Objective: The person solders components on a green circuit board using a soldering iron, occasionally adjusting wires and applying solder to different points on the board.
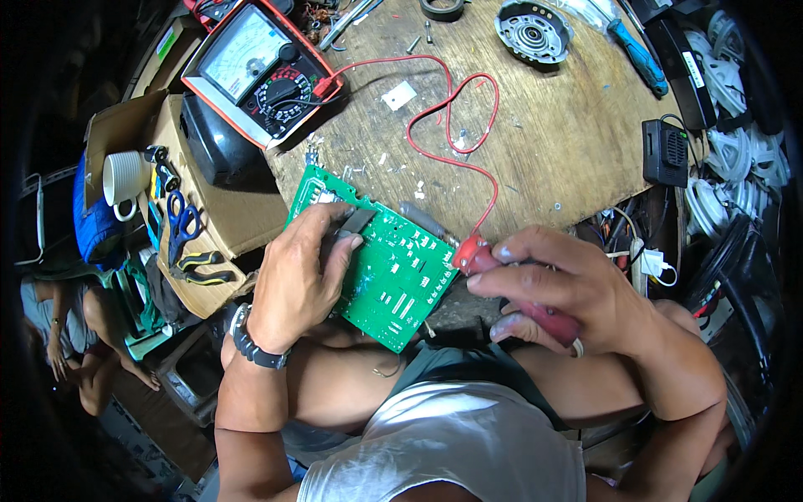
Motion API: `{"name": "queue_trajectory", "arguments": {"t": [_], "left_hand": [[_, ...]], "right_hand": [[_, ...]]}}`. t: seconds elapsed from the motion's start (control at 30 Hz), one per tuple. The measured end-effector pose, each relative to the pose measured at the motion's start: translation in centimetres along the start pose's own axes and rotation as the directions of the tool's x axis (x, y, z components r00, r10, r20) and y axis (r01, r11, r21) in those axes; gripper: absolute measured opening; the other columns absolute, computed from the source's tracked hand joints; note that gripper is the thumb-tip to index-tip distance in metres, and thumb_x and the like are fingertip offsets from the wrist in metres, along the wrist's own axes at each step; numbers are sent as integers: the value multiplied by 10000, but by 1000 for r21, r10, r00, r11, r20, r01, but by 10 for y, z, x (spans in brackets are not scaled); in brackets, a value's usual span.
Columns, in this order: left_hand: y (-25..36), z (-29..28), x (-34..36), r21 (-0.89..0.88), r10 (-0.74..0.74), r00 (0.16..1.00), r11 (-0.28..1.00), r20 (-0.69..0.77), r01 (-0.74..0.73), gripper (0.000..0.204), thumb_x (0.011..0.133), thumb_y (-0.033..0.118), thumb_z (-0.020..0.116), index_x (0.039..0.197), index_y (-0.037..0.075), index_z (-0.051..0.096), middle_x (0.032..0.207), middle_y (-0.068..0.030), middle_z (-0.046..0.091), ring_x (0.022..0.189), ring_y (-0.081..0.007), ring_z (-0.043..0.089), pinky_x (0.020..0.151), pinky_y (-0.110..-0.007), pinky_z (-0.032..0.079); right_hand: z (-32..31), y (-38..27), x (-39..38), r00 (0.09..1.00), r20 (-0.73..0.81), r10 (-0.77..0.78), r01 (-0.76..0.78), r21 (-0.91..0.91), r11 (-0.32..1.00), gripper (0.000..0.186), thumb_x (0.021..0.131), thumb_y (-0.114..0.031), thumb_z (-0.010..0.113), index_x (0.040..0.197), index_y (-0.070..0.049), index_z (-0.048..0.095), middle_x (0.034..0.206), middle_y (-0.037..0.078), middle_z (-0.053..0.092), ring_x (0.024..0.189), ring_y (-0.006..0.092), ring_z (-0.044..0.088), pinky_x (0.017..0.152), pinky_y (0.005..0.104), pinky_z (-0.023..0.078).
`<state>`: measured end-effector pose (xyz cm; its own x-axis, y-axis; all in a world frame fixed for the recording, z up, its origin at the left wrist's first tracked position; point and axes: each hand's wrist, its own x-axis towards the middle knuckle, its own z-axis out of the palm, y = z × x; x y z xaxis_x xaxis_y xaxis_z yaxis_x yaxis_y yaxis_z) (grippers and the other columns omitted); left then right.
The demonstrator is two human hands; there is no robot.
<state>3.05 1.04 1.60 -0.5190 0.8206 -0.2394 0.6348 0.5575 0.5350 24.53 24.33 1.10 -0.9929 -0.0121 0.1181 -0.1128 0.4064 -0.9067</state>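
My left hand point(293, 280) is closed around the upper left edge of a green circuit board point(386, 284), tilted over my lap at the table's near edge. A dark grey flat piece point(360, 221) shows between its thumb and fingers. My right hand point(565, 289), beside the board's right edge, is closed on a tool with a dark red handle point(548, 325). At its fingertips is a red clip-like end point(473, 254), where the red test lead point(452, 159) arrives. A grey rod point(428, 222) lies behind the board's far edge, pointing toward that end. The tool's kind is partly hidden.
An orange-framed analog multimeter point(261, 75) lies at the far left. Left of the table, a cardboard box point(226, 205) bears scissors point(182, 219), pliers and a white mug point(124, 177). A round metal part point(534, 33) and blue-handled screwdriver point(637, 58) lie far right. Another person point(71, 326) sits left.
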Motion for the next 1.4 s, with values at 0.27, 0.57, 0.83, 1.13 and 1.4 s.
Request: {"name": "queue_trajectory", "arguments": {"t": [0.27, 0.57, 0.83, 1.13, 1.4], "left_hand": [[6, 0, 2, -42, -14, 1000, 999, 23, 15, 218, 913, 81, 728, 1115, 5, 698, 1021, -198, 724, 929, -402, 704, 829, -433, 565], [6, 8, 1, -72, 20, 1000, 997, -7, -20, 195, 921, 81, 696, 1087, -20, 691, 985, -205, 713, 931, -409, 688, 820, -448, 549], [-7, 11, -4, -77, 89, 993, 993, -74, -95, 194, 930, 104, 679, 1098, 9, 674, 975, -196, 699, 926, -411, 674, 812, -470, 535], [-13, 13, -7, -67, 80, 991, 994, -106, -87, 200, 945, 154, 673, 1079, 6, 691, 976, -206, 703, 921, -412, 677, 808, -471, 537], [-23, 17, -9, -80, 115, 984, 989, -135, -127, 203, 948, 163, 675, 1055, -5, 717, 994, -220, 720, 929, -408, 691, 813, -466, 548]], "right_hand": [[15, 5, -9, 997, 2, 80, -80, 8, 997, 539, 803, -90, 815, 1312, -152, 649, 1208, 147, 599, 1063, 352, 671, 876, 424, 586], [45, 18, -11, 999, -42, 32, -34, -50, 998, 591, 780, -57, 857, 1319, -97, 618, 1243, 184, 574, 1090, 366, 646, 897, 425, 562], [63, 20, 0, 993, -115, 14, -27, -110, 994, 568, 804, -31, 826, 1328, -117, 623, 1253, 194, 571, 1124, 394, 630, 921, 429, 552], [73, 15, 16, 988, -151, 7, -36, -194, 980, 539, 799, 0, 821, 1292, -109, 635, 1205, 201, 597, 1088, 380, 637, 894, 413, 544], [77, 19, 20, 982, -181, -46, -1, -248, 969, 531, 785, -20, 834, 1277, -78, 645, 1177, 197, 624, 1083, 374, 639, 873, 415, 543]]}}
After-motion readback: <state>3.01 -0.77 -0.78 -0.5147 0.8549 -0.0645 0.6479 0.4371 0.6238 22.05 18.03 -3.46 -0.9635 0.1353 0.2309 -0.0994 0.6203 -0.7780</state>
